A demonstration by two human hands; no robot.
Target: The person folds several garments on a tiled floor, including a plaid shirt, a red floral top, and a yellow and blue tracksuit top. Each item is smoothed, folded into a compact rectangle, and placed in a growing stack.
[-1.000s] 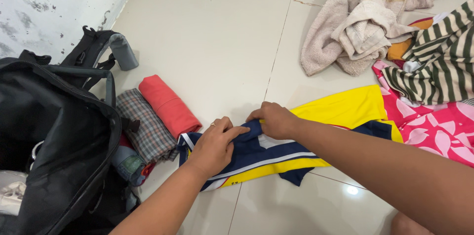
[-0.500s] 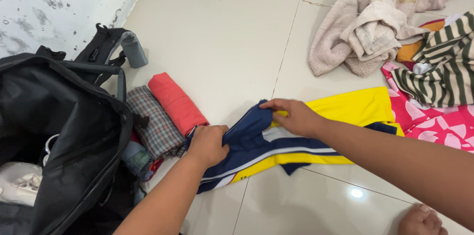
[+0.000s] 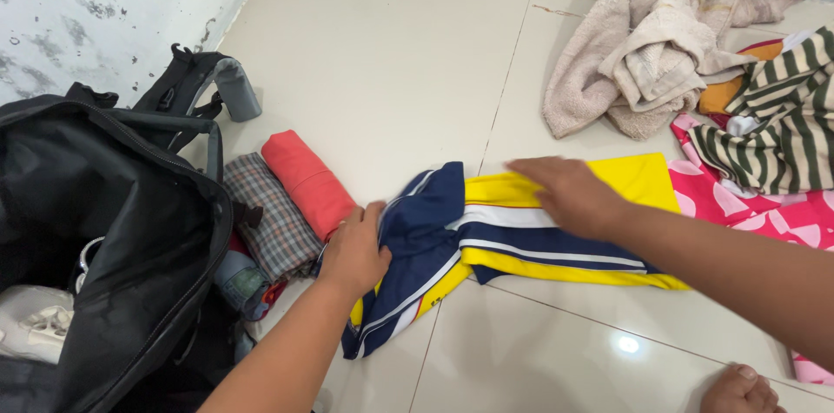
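left fingers (image 3: pixel 372 220): flat, open, pressing navy-yellow shirt (image 3: pixel 512 244)
right fingers (image 3: pixel 532 171): spread flat on shirt
beside left fingers: red roll (image 3: pixel 306 183)

I see a floor (image 3: pixel 382 57) of pale glossy tiles. On it lie a black backpack (image 3: pixel 104 231) at the left, a checked roll (image 3: pixel 272 215) touching a red roll (image 3: pixel 306 180), a navy and yellow shirt (image 3: pixel 521 231), a beige towel (image 3: pixel 660 39), a striped garment (image 3: pixel 773 135) and a pink cloth (image 3: pixel 764 204).
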